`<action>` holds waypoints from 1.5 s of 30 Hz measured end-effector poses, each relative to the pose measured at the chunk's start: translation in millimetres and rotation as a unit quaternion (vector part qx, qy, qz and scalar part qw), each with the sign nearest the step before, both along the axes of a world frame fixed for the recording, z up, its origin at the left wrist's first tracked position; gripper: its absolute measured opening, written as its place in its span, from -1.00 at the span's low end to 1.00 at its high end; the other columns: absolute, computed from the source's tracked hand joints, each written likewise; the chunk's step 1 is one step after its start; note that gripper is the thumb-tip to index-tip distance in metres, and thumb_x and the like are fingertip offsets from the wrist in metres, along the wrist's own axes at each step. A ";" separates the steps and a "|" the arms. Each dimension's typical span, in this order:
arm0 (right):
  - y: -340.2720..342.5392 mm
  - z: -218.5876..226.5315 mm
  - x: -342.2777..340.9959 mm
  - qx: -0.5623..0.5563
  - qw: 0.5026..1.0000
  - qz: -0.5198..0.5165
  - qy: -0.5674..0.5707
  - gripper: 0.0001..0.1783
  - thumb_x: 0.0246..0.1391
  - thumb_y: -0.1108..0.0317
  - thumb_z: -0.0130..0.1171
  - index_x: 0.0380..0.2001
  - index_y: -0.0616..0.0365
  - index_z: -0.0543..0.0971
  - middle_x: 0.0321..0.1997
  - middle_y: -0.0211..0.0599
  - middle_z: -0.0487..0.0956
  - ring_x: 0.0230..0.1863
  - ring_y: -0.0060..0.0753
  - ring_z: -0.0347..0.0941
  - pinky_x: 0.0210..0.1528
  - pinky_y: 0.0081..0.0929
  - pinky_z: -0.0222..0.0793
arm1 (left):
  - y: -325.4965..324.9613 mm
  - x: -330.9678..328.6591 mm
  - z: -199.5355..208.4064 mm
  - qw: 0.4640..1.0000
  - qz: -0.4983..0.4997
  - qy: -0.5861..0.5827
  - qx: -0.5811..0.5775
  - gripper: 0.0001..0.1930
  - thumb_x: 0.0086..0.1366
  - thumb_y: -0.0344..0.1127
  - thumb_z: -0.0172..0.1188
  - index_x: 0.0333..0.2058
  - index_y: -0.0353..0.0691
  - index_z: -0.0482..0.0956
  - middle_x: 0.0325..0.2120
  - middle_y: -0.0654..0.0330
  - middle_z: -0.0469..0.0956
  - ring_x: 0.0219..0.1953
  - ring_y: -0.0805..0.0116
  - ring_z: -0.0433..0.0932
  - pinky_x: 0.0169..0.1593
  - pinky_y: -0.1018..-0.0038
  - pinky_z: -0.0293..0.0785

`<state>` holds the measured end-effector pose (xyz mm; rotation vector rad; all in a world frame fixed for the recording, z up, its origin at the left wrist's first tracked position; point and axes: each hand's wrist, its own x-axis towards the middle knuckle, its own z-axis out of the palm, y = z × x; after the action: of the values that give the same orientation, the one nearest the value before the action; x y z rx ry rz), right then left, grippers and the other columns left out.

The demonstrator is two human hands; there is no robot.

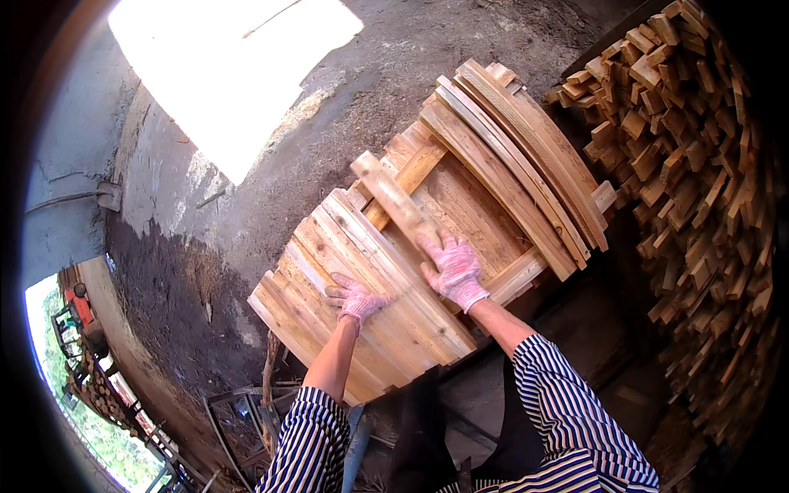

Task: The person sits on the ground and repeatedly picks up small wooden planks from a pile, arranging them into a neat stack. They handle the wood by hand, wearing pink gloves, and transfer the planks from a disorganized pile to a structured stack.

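Note:
My left hand (358, 299), in a pink-and-white work glove, rests on a row of wooden planks (394, 324) laid side by side. Its fingers are spread over the boards. To its right, my right hand (454, 267), gloved the same way, has its fingers and thumb around the near end of a loose plank (393, 195). That plank is slightly blurred and slants away toward the far left. Below it lie a crosspiece (417, 174) and a recessed layer of boards (468, 209). More planks (518, 164) lie lengthwise on the right side of the stack.
A tall pile of cut wooden pieces (690, 156) stands at the right. Beyond the stack stretches a dark, dirty floor (394, 66) with a bright sunlit patch (230, 66). A metal frame (234, 435) is at lower left, and a vehicle with logs (99, 394) shows through an opening.

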<state>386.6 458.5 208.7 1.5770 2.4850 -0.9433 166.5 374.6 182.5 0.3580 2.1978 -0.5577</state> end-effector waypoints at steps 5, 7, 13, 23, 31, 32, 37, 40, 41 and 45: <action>-28.5 -16.1 -15.4 -0.058 0.995 -0.065 0.046 -0.34 0.36 0.06 -0.10 0.47 -0.07 0.19 0.43 -0.08 0.37 0.20 -0.05 0.50 0.33 -0.06 0.35 | -4.0 2.3 -5.7 1.000 0.007 0.014 0.023 0.78 -0.36 0.20 0.71 0.42 -0.22 -0.71 0.45 -0.42 -0.53 0.49 -0.45 -0.57 0.44 -0.37 -0.23; 3.8 -15.1 -8.6 -0.045 0.998 -0.022 -0.030 -0.33 0.38 0.05 -0.13 0.47 0.03 0.18 0.46 -0.13 0.33 0.24 -0.11 0.47 0.34 -0.11 0.33 | -7.3 0.8 -4.3 1.000 0.012 0.008 0.009 0.78 -0.36 0.19 0.72 0.42 -0.21 -0.71 0.45 -0.42 -0.54 0.49 -0.45 -0.56 0.44 -0.36 -0.23; 100.8 -74.1 87.4 0.266 0.930 -0.097 -0.235 -0.32 0.23 0.34 0.05 0.43 -0.22 0.27 0.35 -0.21 0.39 0.33 -0.12 0.34 0.11 0.03 0.44 | 13.2 10.9 -3.8 1.000 -0.013 0.025 -0.007 0.79 -0.38 0.15 0.73 0.42 -0.20 -0.72 0.45 -0.41 -0.53 0.49 -0.43 -0.56 0.47 -0.30 -0.23; 105.9 -47.0 85.8 -0.314 0.886 -0.083 0.332 -0.02 0.10 0.14 0.32 0.50 0.10 0.09 0.50 0.05 0.25 0.48 -0.05 0.21 0.48 -0.26 0.14 | -2.5 0.7 -2.4 0.999 0.004 0.040 -0.018 0.80 -0.39 0.19 0.72 0.41 -0.23 -0.72 0.45 -0.39 -0.51 0.50 -0.41 -0.48 0.49 -0.22 -0.22; 43.5 -57.5 22.9 -0.191 0.971 -0.089 0.115 0.00 0.18 0.02 0.19 0.54 0.11 -0.03 0.59 0.02 0.07 0.58 0.05 -0.01 0.56 -0.12 -0.04 | 8.3 11.8 -1.1 0.999 -0.009 0.043 -0.031 0.81 -0.39 0.20 0.72 0.40 -0.24 -0.75 0.45 -0.39 -0.53 0.52 -0.35 -0.38 0.51 -0.15 -0.16; 56.6 -39.8 27.0 -0.107 0.990 -0.084 0.037 -0.01 0.18 0.02 0.18 0.54 0.09 -0.02 0.58 0.02 0.09 0.58 0.06 0.00 0.56 -0.08 -0.05 | 4.9 9.4 4.6 1.000 0.027 -0.002 0.007 0.80 -0.36 0.20 0.72 0.40 -0.25 -0.75 0.44 -0.42 -0.54 0.52 -0.38 -0.36 0.50 -0.17 -0.12; 137.5 -36.4 91.9 0.238 0.919 -0.279 -0.144 -0.36 0.18 0.14 0.16 0.32 0.00 0.36 0.23 -0.16 0.48 0.24 -0.09 0.43 0.27 -0.07 0.34 | -15.8 1.2 -25.5 0.999 -0.014 0.040 -0.015 0.78 -0.34 0.17 0.72 0.41 -0.25 -0.72 0.44 -0.41 -0.54 0.51 -0.41 -0.32 0.47 -0.19 -0.04; 145.8 -33.5 84.7 0.156 0.946 -0.207 -0.193 -0.34 0.08 0.12 0.30 0.25 0.00 0.40 0.09 -0.28 0.55 0.06 -0.18 0.54 0.04 -0.18 0.50 | -51.3 -36.2 -71.2 0.990 -0.108 0.055 -0.079 0.74 -0.28 0.22 0.68 0.41 -0.23 -0.73 0.45 -0.39 -0.53 0.51 -0.40 -0.33 0.47 -0.21 -0.06; 138.4 -26.4 66.3 0.096 0.963 -0.161 -0.196 -0.26 0.02 0.06 0.39 0.25 -0.01 0.38 0.12 -0.27 0.55 0.06 -0.16 0.54 0.03 -0.22 0.51 | -75.6 -55.8 -75.4 0.979 -0.146 0.047 -0.132 0.72 -0.23 0.26 0.65 0.41 -0.19 -0.74 0.47 -0.35 -0.52 0.51 -0.37 -0.34 0.47 -0.23 -0.09; 124.9 -32.7 104.4 0.219 0.963 -0.099 -0.119 -0.39 -0.04 -0.04 0.45 0.09 -0.18 0.54 0.29 -0.10 0.39 0.30 -0.03 0.33 0.26 -0.01 0.31 | -5.2 4.0 -17.4 1.000 -0.012 0.019 -0.015 0.69 -0.17 0.21 0.65 0.42 -0.12 -0.76 0.48 -0.30 -0.51 0.52 -0.34 -0.34 0.47 -0.27 -0.12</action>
<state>491.0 583.5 176.1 1.9523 2.5091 -0.1883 170.5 369.4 165.1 0.3609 2.2210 -0.6138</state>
